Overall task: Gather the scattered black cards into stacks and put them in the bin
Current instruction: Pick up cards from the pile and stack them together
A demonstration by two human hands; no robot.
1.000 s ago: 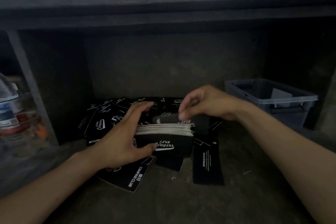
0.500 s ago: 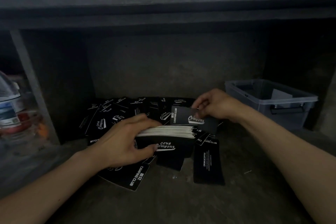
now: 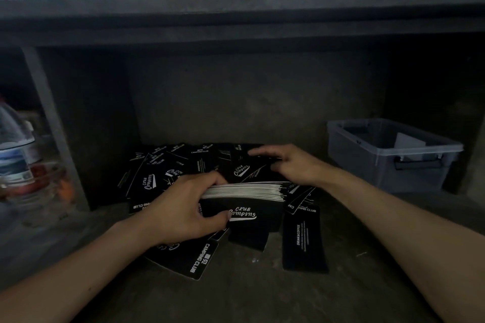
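A thick stack of black cards with white edges stands on its long side at the middle of the dark shelf. My left hand grips its left end, thumb on the front face, fingers over the top. My right hand reaches behind the stack with fingers stretched out flat over the scattered black cards at the back. Whether it holds a card is hidden. Loose cards lie in front: one marked Camping Club and a long one. The grey plastic bin stands at the right.
A concrete wall closes the back of the shelf and a slab overhangs it. At the far left a plastic water bottle stands behind a grey post. The bin holds a light card-like piece.
My right hand has laid down the card it held half a second ago and has moved back over the scattered cards, fingers spread. My left hand keeps its grip on the stack.
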